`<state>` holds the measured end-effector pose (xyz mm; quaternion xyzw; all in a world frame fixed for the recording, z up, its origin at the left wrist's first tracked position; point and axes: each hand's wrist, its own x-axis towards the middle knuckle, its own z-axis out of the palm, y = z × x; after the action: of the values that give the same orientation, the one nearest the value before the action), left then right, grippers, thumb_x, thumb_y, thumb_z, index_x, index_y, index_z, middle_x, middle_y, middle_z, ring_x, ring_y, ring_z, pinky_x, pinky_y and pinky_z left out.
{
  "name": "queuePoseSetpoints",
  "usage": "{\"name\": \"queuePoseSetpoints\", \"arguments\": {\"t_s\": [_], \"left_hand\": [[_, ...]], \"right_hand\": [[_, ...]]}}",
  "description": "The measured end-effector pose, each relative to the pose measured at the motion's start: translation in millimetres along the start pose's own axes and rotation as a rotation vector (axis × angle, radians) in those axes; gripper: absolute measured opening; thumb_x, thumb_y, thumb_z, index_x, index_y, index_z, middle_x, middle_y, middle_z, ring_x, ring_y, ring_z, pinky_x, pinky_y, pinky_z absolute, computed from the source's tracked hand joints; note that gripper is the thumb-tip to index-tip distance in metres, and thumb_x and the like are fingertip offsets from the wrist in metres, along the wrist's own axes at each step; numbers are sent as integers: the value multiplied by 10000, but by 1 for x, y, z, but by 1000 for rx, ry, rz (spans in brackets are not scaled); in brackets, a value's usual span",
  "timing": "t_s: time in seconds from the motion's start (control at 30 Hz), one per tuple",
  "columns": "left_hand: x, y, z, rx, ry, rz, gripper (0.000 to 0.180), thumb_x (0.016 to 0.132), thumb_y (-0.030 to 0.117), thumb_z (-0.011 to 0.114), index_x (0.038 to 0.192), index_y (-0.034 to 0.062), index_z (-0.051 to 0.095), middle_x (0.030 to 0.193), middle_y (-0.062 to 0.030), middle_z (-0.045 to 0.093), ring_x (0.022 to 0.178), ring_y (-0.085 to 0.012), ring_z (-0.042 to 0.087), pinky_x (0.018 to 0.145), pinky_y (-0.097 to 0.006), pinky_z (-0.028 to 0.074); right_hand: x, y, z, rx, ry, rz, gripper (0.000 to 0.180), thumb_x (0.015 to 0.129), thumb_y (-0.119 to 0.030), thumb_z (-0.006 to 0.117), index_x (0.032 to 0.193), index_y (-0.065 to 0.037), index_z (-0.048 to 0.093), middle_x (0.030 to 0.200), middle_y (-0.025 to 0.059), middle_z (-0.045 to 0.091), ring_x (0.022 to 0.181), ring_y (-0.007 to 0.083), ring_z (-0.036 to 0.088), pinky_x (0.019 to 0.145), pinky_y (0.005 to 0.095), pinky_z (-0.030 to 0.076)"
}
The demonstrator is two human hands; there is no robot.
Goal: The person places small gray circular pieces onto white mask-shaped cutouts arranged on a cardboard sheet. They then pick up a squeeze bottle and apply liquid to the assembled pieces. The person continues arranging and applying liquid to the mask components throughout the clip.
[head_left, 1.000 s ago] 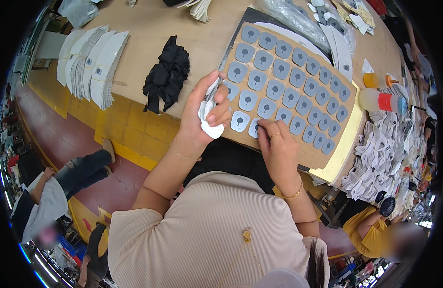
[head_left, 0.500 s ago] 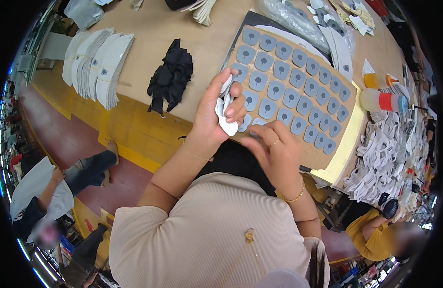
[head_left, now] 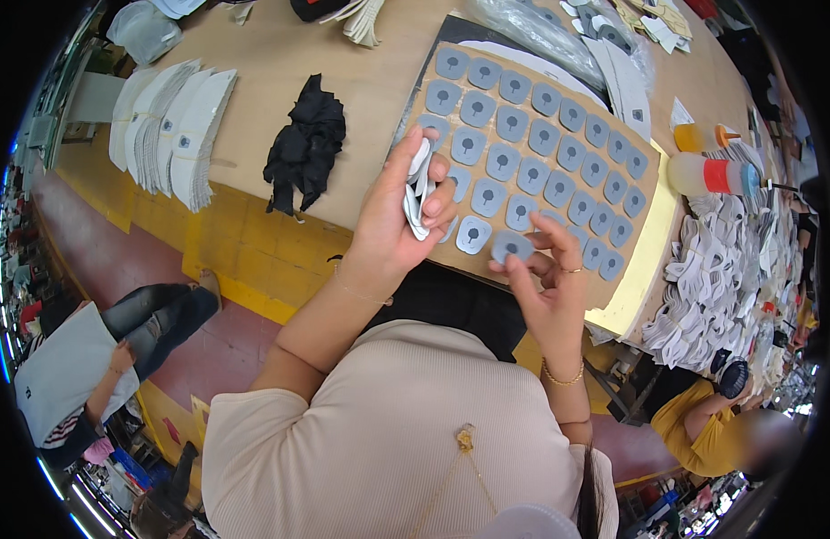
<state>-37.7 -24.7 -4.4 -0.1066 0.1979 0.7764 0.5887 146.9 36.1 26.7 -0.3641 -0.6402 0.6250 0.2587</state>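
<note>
In my left hand, the fingers are curled round a bunch of small white patches, seen mostly edge-on. Low over the near edge of a brown cardboard sheet, my right hand pinches a grey rounded patch with a dark mark, its thumb at the near rim. Rows of similar grey patches cover the sheet, each with a dark tree-like print. One near-row patch lies just left of the pinched one. My left fingers hide part of the sheet's left side.
A crumpled black cloth and stacks of white curved pieces lie to the left. Right of the sheet are an orange-capped bottle, a red-banded bottle and heaped white pieces. People sit at both sides.
My right hand has moved right and now has a grey patch at its fingertips. The near-row patch it partly covered now shows fully. My left hand keeps its bunch.
</note>
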Motion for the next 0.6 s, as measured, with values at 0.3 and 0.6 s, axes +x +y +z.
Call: {"name": "queuePoseSetpoints", "arguments": {"t_s": [0.3, 0.6], "left_hand": [[-16, 13, 4, 55, 52, -51, 287, 1013, 313, 466, 1202, 100, 505, 982, -101, 596, 917, -253, 618, 740, -358, 551], [-24, 5, 10, 80, 28, -108, 352, 990, 195, 435, 1314, 61, 466, 1215, -173, 543, 1159, -312, 537, 983, -444, 470]], "right_hand": [[-1, 21, -14, -239, 7, 125, 175, 902, -2, 627, 1076, 18, 624, 868, 65, 577, 715, 130, 693, 605, 214, 562], [7, 29, -3, -699, 32, -160, 188, 834, -45, 700, 1016, -42, 655, 841, 83, 543, 643, 197, 608, 534, 320, 474]]}}
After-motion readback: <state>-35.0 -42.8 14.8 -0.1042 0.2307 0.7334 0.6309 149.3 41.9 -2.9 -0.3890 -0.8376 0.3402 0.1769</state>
